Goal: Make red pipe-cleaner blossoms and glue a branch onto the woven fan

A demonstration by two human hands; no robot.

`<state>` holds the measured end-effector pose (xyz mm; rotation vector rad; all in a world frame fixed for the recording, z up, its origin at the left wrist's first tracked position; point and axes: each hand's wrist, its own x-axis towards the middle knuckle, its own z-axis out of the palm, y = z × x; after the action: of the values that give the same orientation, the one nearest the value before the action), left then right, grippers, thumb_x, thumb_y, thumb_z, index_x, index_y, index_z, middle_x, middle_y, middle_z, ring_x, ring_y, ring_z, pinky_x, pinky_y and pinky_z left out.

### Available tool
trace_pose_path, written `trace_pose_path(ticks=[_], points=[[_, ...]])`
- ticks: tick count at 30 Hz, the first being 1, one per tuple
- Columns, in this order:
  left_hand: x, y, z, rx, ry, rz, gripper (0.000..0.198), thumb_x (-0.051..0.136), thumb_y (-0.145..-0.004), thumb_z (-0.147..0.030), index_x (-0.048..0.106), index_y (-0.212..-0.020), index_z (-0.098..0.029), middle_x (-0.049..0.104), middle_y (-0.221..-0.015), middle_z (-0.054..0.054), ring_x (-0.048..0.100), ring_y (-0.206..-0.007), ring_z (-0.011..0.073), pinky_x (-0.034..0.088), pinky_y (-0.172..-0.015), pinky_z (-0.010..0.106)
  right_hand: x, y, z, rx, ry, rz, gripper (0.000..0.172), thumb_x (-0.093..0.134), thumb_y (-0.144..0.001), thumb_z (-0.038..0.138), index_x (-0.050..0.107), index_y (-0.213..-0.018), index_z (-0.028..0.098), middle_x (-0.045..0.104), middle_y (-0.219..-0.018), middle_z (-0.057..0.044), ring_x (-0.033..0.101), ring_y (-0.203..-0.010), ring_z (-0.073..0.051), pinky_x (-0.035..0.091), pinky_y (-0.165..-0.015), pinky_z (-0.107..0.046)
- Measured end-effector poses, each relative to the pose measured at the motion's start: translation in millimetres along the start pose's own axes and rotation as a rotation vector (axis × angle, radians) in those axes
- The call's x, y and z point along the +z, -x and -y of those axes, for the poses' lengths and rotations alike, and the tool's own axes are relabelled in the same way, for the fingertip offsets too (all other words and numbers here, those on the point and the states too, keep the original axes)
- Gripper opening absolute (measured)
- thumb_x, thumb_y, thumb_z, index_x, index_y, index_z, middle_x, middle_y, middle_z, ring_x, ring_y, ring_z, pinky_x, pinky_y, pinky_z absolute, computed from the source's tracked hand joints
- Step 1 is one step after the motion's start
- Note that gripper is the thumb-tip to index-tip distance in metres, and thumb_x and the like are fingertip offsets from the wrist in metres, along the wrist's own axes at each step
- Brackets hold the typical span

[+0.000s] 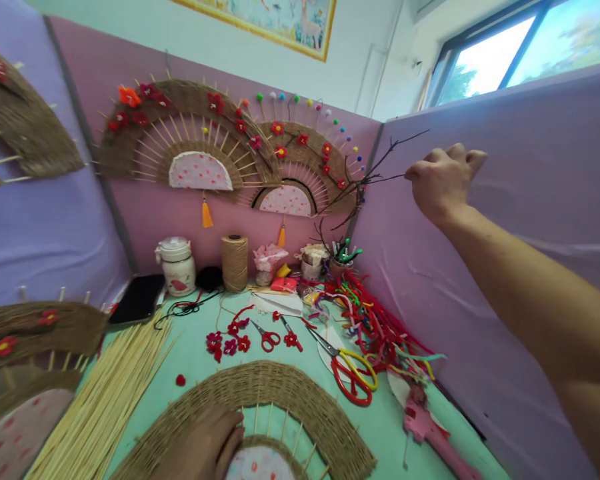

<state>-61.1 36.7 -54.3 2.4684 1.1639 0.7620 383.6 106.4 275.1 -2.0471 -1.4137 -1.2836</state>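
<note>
My right hand (445, 175) is raised at the right, its fingers closed in a pinch on the end of a dark, thin branched twig (377, 175). The twig reaches left and down across the hanging fans toward a pot of pens. My left hand (205, 440) lies on the woven twine fan (280, 379) on the table, fingers lying over its band. This fan has pale stick ribs and a spotted half-round centre (260, 465). Red and purple flowers (230, 341) and a single red piece (181, 380) lie beyond it.
Red-and-yellow scissors (353, 377), small red scissors (267, 339) and a pink glue gun (430, 427) lie on the table. Pipe cleaners (375, 327) heap at right, pale sticks (105, 393) at left. Behind stand a twine spool (235, 263) and a white jar (177, 267). Finished fans (180, 127) hang on the partition.
</note>
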Motion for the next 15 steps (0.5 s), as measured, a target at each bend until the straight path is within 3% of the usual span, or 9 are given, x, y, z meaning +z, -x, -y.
trace_pose_path(ticks=[3, 7, 11, 13, 15], points=[[-9.3, -5.7, -2.0, -0.137, 0.104, -0.011, 0.025, 0.051, -0.089, -0.034, 0.073, -0.095, -0.025, 0.074, -0.096, 0.006, 0.069, -0.09, 0.0233, 0.056, -0.082, 0.036, -9.5, 11.4, 28.4, -0.037, -0.091, -0.033, 0.038, 0.043, -0.1, 0.035, 0.074, -0.103, 0.014, 0.066, -0.105, -0.014, 0.036, -0.104, -0.024, 0.014, -0.077, -0.041], [-32.8, -16.5, -10.7, -0.296, 0.248, -0.146, 0.027, 0.051, -0.087, -0.032, 0.069, -0.104, -0.02, 0.07, -0.104, 0.009, 0.066, -0.092, 0.022, 0.055, -0.081, 0.036, -6.9, 36.5, 78.3, -0.064, -0.26, 0.018, 0.03, 0.05, -0.097, 0.033, 0.076, -0.096, 0.017, 0.069, -0.103, -0.013, 0.044, -0.1, -0.023, 0.015, -0.077, -0.039], [-58.7, -43.5, -18.9, -0.237, 0.218, -0.326, 0.032, 0.055, -0.085, -0.029, 0.063, -0.115, -0.021, 0.064, -0.115, 0.009, 0.061, -0.106, 0.0229, 0.051, -0.09, 0.038, -2.8, 69.4, 133.5, -0.129, -0.461, 0.101, 0.022, 0.057, -0.092, 0.029, 0.077, -0.091, 0.021, 0.071, -0.098, -0.009, 0.047, -0.094, -0.022, 0.017, -0.076, -0.038], [-67.5, -64.4, -15.8, -0.23, 0.127, -0.472, 0.036, 0.06, -0.082, -0.024, 0.06, -0.118, -0.019, 0.061, -0.12, 0.011, 0.056, -0.114, 0.0253, 0.045, -0.099, 0.042, -3.6, 88.8, 159.6, -0.129, -0.537, 0.131, 0.021, 0.058, -0.091, 0.028, 0.077, -0.087, 0.022, 0.071, -0.097, -0.007, 0.048, -0.093, -0.021, 0.018, -0.077, -0.038], [-71.5, -84.6, -7.3, -0.229, 0.011, -0.526, 0.044, 0.066, -0.078, -0.022, 0.058, -0.121, -0.015, 0.058, -0.125, 0.016, 0.051, -0.121, 0.0299, 0.038, -0.104, 0.046, -4.3, 110.0, 182.8, -0.117, -0.593, 0.169, 0.02, 0.058, -0.089, 0.027, 0.077, -0.085, 0.023, 0.071, -0.095, -0.006, 0.05, -0.091, -0.022, 0.019, -0.076, -0.038]])
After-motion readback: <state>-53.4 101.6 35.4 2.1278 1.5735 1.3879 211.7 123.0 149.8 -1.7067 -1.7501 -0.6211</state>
